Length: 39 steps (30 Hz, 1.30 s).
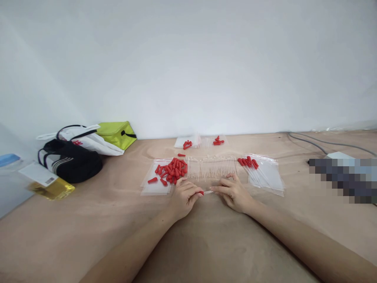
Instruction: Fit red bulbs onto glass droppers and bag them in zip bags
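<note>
Between the fingers of my left hand [183,198] is a red rubber bulb [201,192], its tip showing past the thumb. My right hand [234,193] pinches a thin clear dropper tube [207,192], whose end meets the bulb; how far it sits inside is hidden. Just beyond my left hand lies a heap of loose red bulbs [176,167] on a clear plastic bag [153,188]. Rows of bare dropper tubes [219,166] lie behind both hands. To the right, several droppers with red bulbs [249,164] rest on clear zip bags [269,177].
Toward the wall are two small bags with red bulbs [187,144] and more droppers [218,140]. A single bulb [181,155] lies nearby. At left stand a black bag [78,165], a lime-green bag [114,133] and a yellow packet [55,190]. Grey cables [324,143] run at right.
</note>
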Each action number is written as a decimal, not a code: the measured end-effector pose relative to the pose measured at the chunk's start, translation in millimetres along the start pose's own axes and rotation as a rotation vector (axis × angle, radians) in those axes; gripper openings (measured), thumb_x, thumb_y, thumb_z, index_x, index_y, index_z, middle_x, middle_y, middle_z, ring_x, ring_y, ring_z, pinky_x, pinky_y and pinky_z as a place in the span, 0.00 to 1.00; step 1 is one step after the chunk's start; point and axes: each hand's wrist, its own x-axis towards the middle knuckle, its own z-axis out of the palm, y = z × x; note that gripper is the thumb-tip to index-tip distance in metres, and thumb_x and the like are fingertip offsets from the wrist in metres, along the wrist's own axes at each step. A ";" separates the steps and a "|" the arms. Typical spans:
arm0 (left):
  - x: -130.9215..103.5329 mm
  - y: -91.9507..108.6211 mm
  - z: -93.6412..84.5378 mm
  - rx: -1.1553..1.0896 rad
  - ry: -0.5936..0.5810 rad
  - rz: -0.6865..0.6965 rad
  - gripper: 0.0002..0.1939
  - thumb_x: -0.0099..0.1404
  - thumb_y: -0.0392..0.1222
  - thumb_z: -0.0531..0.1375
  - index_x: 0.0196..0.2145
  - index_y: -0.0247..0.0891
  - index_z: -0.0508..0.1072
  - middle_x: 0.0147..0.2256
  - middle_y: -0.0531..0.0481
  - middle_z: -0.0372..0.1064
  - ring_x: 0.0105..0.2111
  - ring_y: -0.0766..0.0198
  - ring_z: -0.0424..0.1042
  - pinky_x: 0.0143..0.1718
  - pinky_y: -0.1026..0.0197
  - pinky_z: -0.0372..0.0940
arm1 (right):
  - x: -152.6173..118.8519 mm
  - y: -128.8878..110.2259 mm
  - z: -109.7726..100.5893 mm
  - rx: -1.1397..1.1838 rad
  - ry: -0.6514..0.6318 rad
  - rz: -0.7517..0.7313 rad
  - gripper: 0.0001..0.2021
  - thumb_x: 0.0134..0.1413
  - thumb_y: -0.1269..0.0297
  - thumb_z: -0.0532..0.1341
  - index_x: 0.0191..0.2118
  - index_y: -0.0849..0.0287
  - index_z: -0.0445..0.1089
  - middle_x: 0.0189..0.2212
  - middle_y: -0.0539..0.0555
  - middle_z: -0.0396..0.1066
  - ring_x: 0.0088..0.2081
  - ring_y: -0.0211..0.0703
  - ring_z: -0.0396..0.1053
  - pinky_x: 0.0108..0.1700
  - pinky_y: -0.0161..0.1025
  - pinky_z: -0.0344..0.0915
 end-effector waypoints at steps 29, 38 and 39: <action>-1.9 2.6 7.7 0.114 0.014 0.182 0.10 0.62 0.40 0.51 0.27 0.38 0.69 0.24 0.54 0.68 0.27 0.68 0.66 0.52 0.50 0.45 | 3.7 -24.8 -3.7 0.211 -0.135 0.177 0.12 0.56 0.71 0.48 0.33 0.59 0.68 0.24 0.51 0.63 0.28 0.37 0.60 0.36 0.38 0.50; -2.0 2.3 8.8 0.081 -0.005 0.189 0.09 0.63 0.40 0.51 0.28 0.38 0.68 0.25 0.54 0.69 0.28 0.68 0.66 0.52 0.50 0.44 | 6.7 -26.9 -0.7 0.300 -0.158 0.232 0.13 0.57 0.69 0.47 0.31 0.59 0.68 0.23 0.50 0.64 0.28 0.36 0.60 0.35 0.37 0.51; -1.9 2.7 8.2 0.081 -0.013 0.188 0.09 0.63 0.40 0.51 0.28 0.38 0.68 0.25 0.54 0.69 0.28 0.67 0.66 0.52 0.50 0.44 | 7.0 -26.6 -1.4 0.301 -0.163 0.227 0.13 0.57 0.69 0.47 0.32 0.59 0.68 0.24 0.50 0.64 0.29 0.36 0.60 0.35 0.37 0.51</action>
